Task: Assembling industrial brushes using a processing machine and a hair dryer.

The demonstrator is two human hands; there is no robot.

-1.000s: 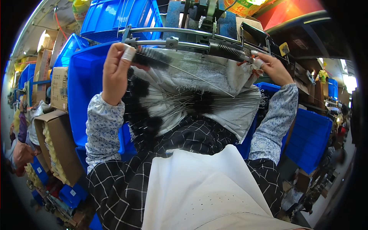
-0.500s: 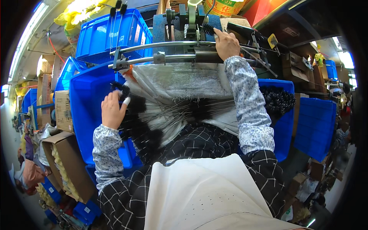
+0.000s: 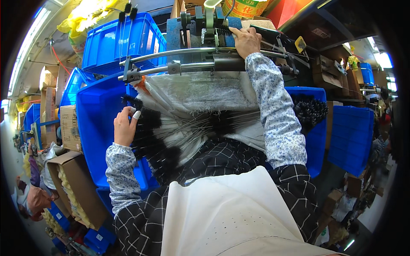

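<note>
My right hand (image 3: 247, 42) is closed on the end of a black bristle brush (image 3: 224, 30), which lies across the front of a blue-and-metal machine (image 3: 198, 27). Lower left, my left hand (image 3: 124, 129) has its fingers bent at a second black bristle brush (image 3: 132, 102) and appears to pinch it; the thumb has a white wrap at its tip. Beside that hand, a bunch of black-headed wire brushes (image 3: 149, 138) fans over my lap, thin stems pointing right. More black brush heads (image 3: 309, 112) show at the right.
Two steel rails (image 3: 188, 50) cross in front of the machine. A grey-white cloth (image 3: 209, 91) hangs below them. Blue bins (image 3: 92, 128) flank my lap, and another blue crate (image 3: 100, 49) stands back left. Cartons (image 3: 70, 128) are stacked at the left.
My right hand has shifted slightly left and up with its brush, closer to the machine's middle. My left hand has dropped a little and its fingers have curled at the brush.
</note>
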